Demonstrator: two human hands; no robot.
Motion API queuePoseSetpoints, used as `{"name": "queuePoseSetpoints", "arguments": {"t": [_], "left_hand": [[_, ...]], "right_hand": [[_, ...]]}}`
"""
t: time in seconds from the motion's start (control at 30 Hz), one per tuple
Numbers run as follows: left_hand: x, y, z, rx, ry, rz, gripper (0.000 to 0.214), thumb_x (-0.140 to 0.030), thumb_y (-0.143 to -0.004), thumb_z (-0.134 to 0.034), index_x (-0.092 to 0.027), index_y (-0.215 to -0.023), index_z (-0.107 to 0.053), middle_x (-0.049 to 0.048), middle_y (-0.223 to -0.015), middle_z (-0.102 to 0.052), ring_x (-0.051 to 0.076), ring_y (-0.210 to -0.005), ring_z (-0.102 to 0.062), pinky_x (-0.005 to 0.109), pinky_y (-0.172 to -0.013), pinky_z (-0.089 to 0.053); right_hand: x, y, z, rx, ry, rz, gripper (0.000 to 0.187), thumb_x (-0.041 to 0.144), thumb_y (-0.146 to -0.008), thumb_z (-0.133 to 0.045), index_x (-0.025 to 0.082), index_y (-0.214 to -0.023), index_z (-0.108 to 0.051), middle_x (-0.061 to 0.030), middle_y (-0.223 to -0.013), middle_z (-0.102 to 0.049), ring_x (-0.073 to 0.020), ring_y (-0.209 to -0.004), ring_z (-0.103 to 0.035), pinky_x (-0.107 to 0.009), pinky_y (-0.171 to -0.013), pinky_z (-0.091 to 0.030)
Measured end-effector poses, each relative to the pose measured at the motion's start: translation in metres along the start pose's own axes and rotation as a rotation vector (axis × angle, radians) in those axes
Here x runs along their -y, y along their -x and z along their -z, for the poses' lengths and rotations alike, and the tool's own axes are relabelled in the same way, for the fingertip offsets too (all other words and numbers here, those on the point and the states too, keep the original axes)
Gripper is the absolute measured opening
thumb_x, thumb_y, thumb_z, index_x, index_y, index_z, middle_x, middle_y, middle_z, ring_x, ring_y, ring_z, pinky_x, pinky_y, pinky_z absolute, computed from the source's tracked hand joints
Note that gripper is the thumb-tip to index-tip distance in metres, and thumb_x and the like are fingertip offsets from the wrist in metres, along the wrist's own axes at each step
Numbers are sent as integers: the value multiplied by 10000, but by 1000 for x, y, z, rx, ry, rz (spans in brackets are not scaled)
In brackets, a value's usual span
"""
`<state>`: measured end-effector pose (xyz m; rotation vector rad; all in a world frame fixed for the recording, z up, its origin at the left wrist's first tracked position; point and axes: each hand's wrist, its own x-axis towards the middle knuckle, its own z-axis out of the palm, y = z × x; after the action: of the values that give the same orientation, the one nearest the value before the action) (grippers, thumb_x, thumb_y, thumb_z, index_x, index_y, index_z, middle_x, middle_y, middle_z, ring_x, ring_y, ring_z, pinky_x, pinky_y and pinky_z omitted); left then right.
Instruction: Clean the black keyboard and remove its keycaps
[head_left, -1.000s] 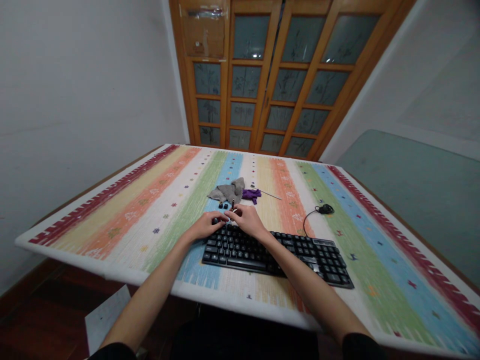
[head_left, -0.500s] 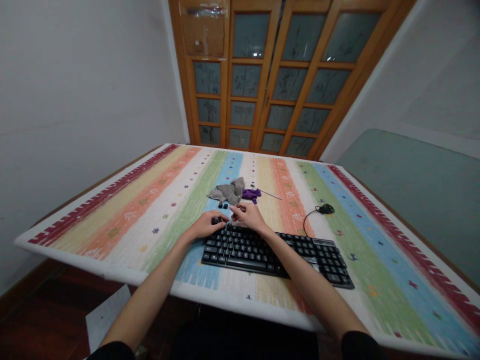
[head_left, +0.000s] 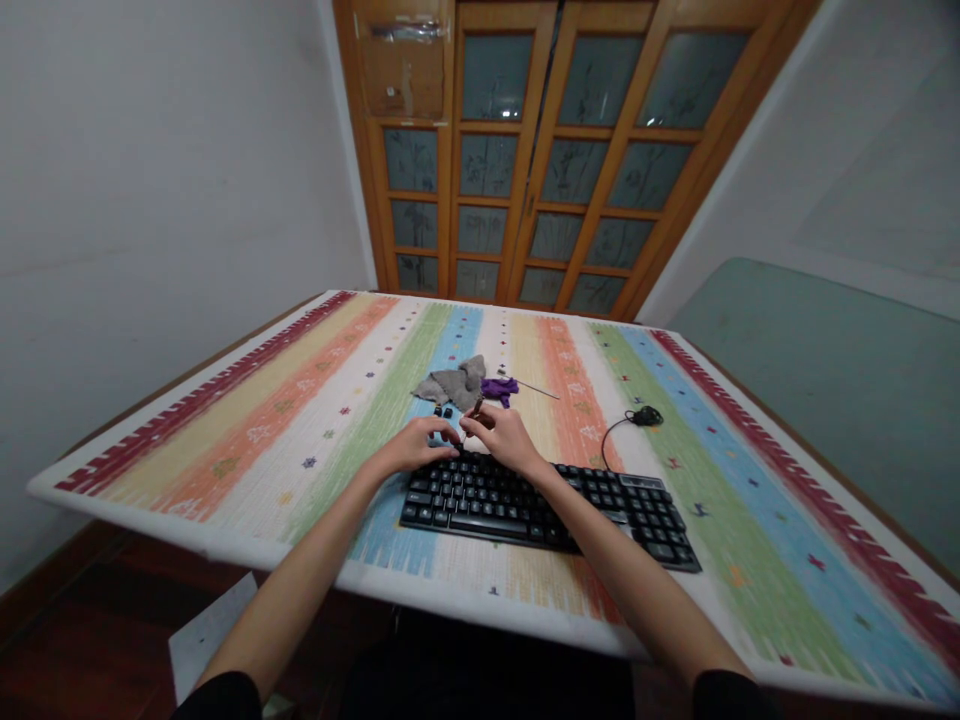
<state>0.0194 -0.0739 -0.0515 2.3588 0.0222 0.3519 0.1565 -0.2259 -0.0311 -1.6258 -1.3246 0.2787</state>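
Head view: both hands are meeting at the upper left corner of the black keyboard, centre of the frame, on the striped worktop. The right hand is pinching a small tool, fingers closed round it and its tip angling down at the key rows, likely for prying. The left hand is resting curled on that corner, probably steadying the board; I cannot tell whether it is gripping anything. Loose keycaps are lying just above the hands, beside a grey cloth and a purple cloth, seemingly parked within reach. Key legends are too small to read and no brand is showing.
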Motion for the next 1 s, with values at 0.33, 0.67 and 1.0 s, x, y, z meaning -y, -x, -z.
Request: {"name": "queuePoseSetpoints", "arguments": {"t": [0.33, 0.67, 1.0], "left_hand": [[-7, -5, 6, -78, 95, 7, 230, -372, -745, -713, -168, -851, -706, 28, -809, -678, 142, -727, -575, 267, -695, -460], [-3, -22, 7, -152, 54, -56, 231, -310, -840, -620, -164, -1000, -700, 52, -891, -668, 155, -791, -587, 283, -737, -471], [24, -48, -3, -150, -399, -84, 174, -183, -831, -581, -192, -974, -679, 59, -988, -665, 240, -993, -540, 412, -950, -405]], "right_hand": [[1, 15, 10, -127, -60, 41, 269, 444, -856, -628, 180, -849, -676, -57, -773, -723, -188, -706, -677, -287, -695, -524], [-7, 17, 15, -269, -98, -24, 266, 448, -844, -620, 185, -854, -658, -61, -810, -721, -211, -754, -691, -313, -727, -540], [-11, 25, 14, -221, -93, -42, 294, 460, -829, -643, 168, -855, -666, -65, -792, -723, -203, -728, -694, -302, -705, -534]]}}
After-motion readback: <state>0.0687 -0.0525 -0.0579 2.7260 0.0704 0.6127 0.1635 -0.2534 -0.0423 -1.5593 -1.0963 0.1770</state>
